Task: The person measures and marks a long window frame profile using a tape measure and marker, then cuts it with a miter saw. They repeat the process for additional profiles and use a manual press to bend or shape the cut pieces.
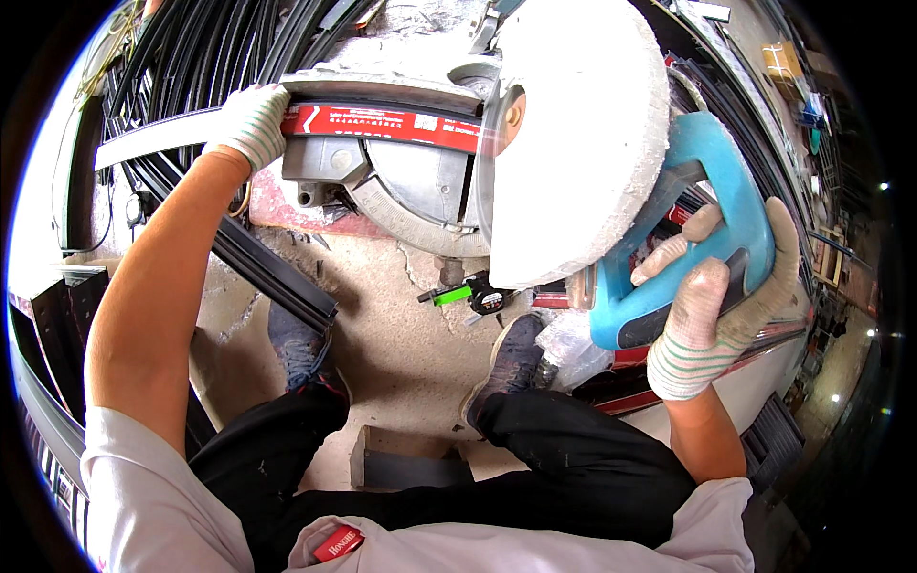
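Observation:
A miter saw with a blue handle (731,181) and a large white dusty blade guard (583,143) stands in front of me. My right hand (712,320), in a striped knit glove, wraps its fingers round that handle. On the grey saw base (411,177) lies a long strip of profile (382,126) with red printed film, running under the guard. My left hand (250,124), gloved alike, is closed over the strip near the saw's left end and presses it along the fence. The white end of the strip sticks out left of that hand. The guard hides the blade's cutting edge.
Many long black profiles (210,53) are heaped behind the saw on the left. Dark bars (272,272) reach toward my left shoe. A black tape measure (489,294) and a green-handled tool (451,296) lie on the floor below the saw, near clear plastic wrap (573,349).

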### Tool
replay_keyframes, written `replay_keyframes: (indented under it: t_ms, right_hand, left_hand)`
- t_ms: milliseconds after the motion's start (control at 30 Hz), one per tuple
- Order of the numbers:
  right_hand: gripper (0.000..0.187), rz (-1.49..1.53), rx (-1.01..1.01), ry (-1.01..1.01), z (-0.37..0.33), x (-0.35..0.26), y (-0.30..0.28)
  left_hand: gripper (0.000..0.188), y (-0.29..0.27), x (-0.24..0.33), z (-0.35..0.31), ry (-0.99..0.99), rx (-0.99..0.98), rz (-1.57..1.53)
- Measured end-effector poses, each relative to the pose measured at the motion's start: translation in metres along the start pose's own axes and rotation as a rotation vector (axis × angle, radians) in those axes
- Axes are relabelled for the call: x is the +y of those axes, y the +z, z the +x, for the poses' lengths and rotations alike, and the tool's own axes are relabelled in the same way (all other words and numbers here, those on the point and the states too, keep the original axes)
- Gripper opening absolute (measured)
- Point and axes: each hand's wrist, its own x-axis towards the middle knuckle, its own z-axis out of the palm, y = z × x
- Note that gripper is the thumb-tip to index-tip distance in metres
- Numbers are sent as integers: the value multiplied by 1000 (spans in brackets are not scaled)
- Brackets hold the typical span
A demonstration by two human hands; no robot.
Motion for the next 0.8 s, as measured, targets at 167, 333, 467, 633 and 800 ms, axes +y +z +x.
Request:
replay_keyframes:
  t_ms: [167, 333, 467, 633, 800]
  right_hand:
    - [67, -12, -19, -57, 0, 6, -1]
    - [67, -14, 7, -42, -1, 7, 0]
    - [67, -79, 35, -53, -1, 7, 1]
    - [66, -62, 15, -74, -2, 9, 1]
    - [68, -75, 36, -44, -6, 8, -2]
  left_hand:
    - [28, 1, 0, -1, -19, 46, -58]
    - [27, 6, -3, 2, -17, 26, -34]
    - [27, 4, -1, 1, 2, 44, -36]
    - [27, -1, 1, 1, -23, 2, -16]
    - [37, -9, 7, 2, -47, -70, 25]
